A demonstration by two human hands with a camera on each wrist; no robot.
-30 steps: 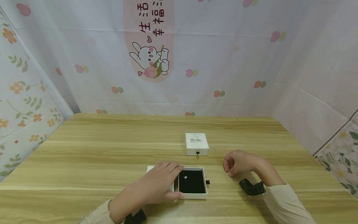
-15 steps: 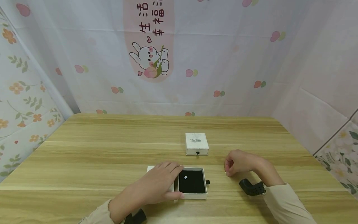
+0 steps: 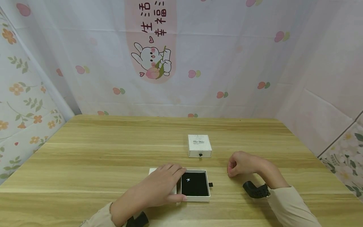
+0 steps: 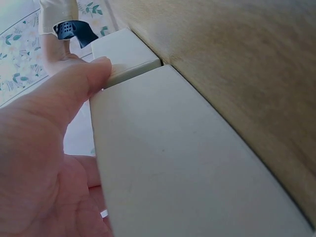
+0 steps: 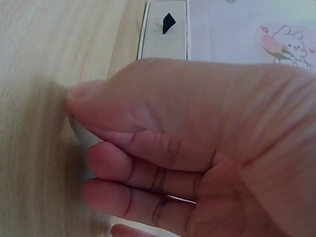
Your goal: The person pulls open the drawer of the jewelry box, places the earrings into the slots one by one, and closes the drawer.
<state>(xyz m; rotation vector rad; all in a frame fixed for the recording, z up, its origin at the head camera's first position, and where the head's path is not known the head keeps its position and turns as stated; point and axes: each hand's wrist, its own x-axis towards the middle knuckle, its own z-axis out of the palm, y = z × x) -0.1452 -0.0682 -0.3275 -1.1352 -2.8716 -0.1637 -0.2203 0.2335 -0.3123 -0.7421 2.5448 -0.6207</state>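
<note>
My left hand (image 3: 161,186) grips a white jewelry box (image 4: 168,158) from above, thumb along its near side and fingers at the far side. The box's drawer (image 3: 195,199) is slid out to the right, showing black padding (image 3: 197,187). On the padding sits a small silver star-shaped stud (image 3: 188,180). Right of the box, my right hand (image 3: 242,164) is low at the tabletop, thumb and index finger pinched together. A tiny shiny piece (image 3: 228,174) peeks out at these fingertips in the head view; the right wrist view hides it behind the thumb.
A second white box (image 3: 199,143) with printed lettering and a black pull tab stands closed farther back on the wooden table (image 3: 113,142). A black pull tab (image 3: 210,184) sticks out from the open drawer. Printed cloth (image 3: 221,63) hangs behind the table.
The right thumb and index finger have closed together at the tabletop, the hand shifting very slightly. The left hand and both boxes have stayed in place.
</note>
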